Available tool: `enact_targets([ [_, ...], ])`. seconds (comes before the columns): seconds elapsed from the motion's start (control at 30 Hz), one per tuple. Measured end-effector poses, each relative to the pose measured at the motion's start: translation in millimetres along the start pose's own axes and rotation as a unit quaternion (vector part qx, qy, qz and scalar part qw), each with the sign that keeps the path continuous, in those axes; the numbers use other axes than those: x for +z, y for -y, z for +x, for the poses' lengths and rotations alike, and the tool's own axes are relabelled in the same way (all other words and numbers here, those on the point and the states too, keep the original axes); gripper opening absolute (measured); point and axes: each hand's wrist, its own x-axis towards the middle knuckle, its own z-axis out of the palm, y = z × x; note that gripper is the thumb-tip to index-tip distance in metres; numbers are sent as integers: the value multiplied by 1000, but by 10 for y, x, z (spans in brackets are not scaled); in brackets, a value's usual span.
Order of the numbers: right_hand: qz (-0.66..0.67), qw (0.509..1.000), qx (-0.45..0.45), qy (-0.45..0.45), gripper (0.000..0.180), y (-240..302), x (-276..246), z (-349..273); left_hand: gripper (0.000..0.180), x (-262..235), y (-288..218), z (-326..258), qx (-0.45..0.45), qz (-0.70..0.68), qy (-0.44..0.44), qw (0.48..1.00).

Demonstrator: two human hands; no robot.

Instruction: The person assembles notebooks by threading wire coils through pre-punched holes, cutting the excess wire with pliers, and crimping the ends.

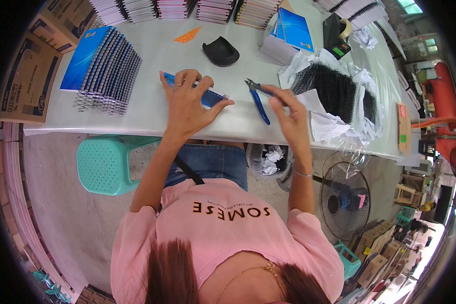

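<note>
My left hand [187, 104] spans a blue notebook [211, 98] close to the table's near edge. Its thumb presses by the right end and the fingers curl over the top, hiding much of the cover. To the right, my right hand [291, 114] has its fingers around one handle of the wire cutters [259, 105]. Their blue outer handle swings free of the palm, and the jaws point away from me. Beyond my left hand lie a curved black plastic piece [221, 51] and an orange perforated scrap [188, 35].
At left stands a stack of blue spiral notebooks [93, 63] beside cardboard boxes [28, 76]. Black binding coils [329, 88] lie on crumpled paper at right. Farther back are more blue notebooks [295, 30] and a tape dispenser [335, 36]. A fan [344, 200] stands below the right side.
</note>
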Motion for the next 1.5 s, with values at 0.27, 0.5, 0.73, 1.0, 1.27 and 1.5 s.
enact_targets([
  [0.27,6,998,41,-41,24,-22,534,-6,41,61,61,-31,5,-17,-32,999],
  [0.5,27,998,47,-26,21,10,602,-14,38,31,45,-26,-5,-17,-27,999],
  [0.73,38,999,10,-1,20,93,649,25,35,36,91,-42,-4,-24,-41,999],
  [1.0,69,996,47,5,17,108,708,-9,34,37,100,-12,-11,-15,-23,1000],
  [1.27,-20,998,-41,-36,11,116,804,67,43,11,132,-26,-20,13,8,1000],
  [1.5,-96,993,-47,-54,15,75,870,83,40,-76,201,-81,-33,2,39,999],
])
